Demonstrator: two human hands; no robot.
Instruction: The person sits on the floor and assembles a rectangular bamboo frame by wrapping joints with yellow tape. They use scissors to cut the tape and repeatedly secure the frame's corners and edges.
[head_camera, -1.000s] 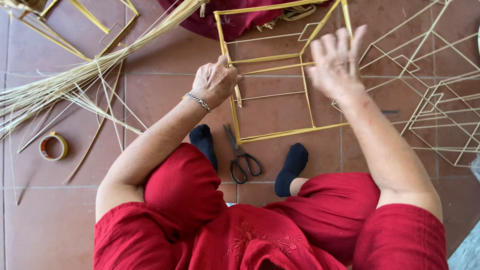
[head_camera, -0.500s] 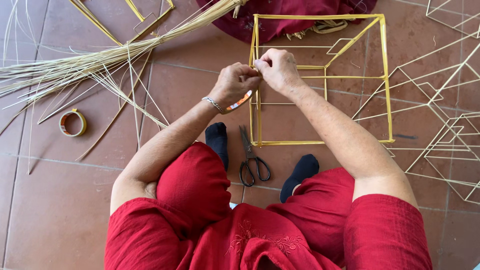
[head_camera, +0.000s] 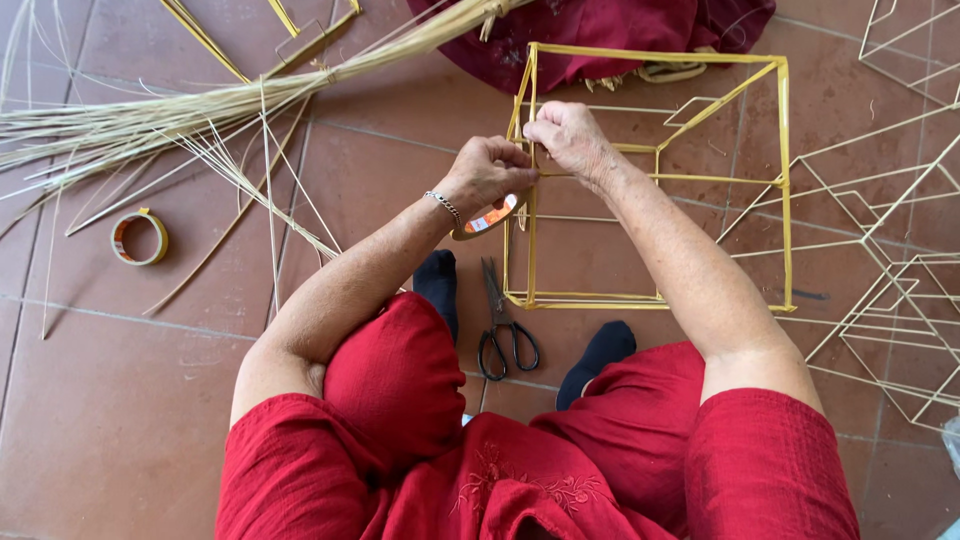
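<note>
Two hands meet at one joint of the yellow stick frame (head_camera: 655, 178), a box-shaped skeleton standing on the tiled floor (head_camera: 150, 420) just past the person's dark-socked feet. The left hand (head_camera: 487, 175) is curled shut with a roll of tape (head_camera: 487, 217) hanging under it, orange core showing, and its fingertips press against the near upright of the frame. The right hand (head_camera: 568, 137) is pinched closed on that same upright, right where a cross stick comes in.

By the look of it, this is the binding step: a corner joint being taped while both hands hold the sticks together. Whatever follows calls for steady pressure from the right hand, so the sticks don't slip, and a cutter within reach.

Handily, black scissors (head_camera: 503, 325) lie on the tiles between the feet, close to the frame's near edge. Off to the left, a second tape roll (head_camera: 139, 237) sits alone, well apart from the work. Behind it, a long bundle of pale straw (head_camera: 200, 110) fans across the floor. To the right, more finished stick frames (head_camera: 890, 280) lie flat, and dark red cloth (head_camera: 600, 30) is heaped beyond the frame.
</note>
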